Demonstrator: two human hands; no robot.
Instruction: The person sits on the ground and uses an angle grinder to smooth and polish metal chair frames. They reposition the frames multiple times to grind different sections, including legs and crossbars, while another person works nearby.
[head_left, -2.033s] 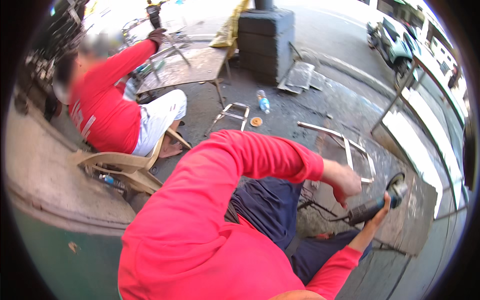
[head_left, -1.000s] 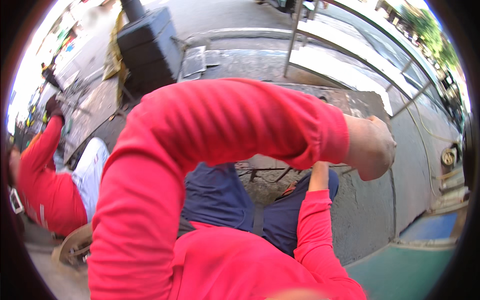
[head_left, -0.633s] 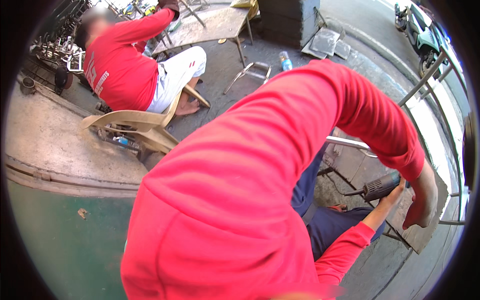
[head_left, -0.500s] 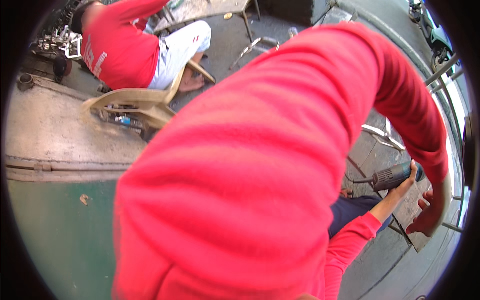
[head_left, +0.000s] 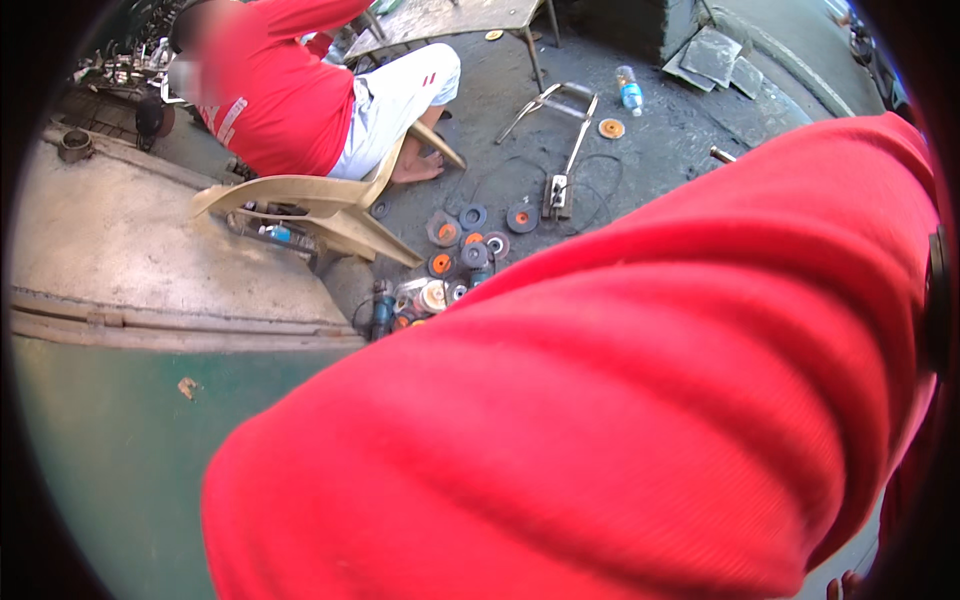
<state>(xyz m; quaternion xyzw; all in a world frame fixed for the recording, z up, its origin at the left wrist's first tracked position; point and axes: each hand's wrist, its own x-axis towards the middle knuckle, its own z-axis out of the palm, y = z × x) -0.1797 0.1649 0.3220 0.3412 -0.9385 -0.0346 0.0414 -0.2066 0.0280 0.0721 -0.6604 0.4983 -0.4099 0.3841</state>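
Observation:
My left arm in its red sleeve (head_left: 560, 420) fills much of the view and bends downward at the right edge. A few fingertips of my left hand (head_left: 846, 586) show at the lower right rim. The rest of that hand is cut off, so its grip and anything in it cannot be made out. My right hand is out of sight. Beyond the sleeve, several grinding discs (head_left: 473, 254) lie grouped on the floor, some with orange centres. A bent metal tube frame (head_left: 572, 112) stands near a white power outlet strip (head_left: 558, 196).
A person in a red top (head_left: 290, 100) sits on a beige plastic chair (head_left: 330, 195) at upper left. A pale ledge (head_left: 150, 240) adjoins a green surface (head_left: 150, 470). Farther off are a plastic bottle (head_left: 629, 92), stone slabs (head_left: 712, 57) and a worn table (head_left: 460, 22).
My left arm has shifted lower and right across the view, uncovering the discs and tube frame. The right hand with the angle grinder has left the picture. The surroundings have slid slightly rightward.

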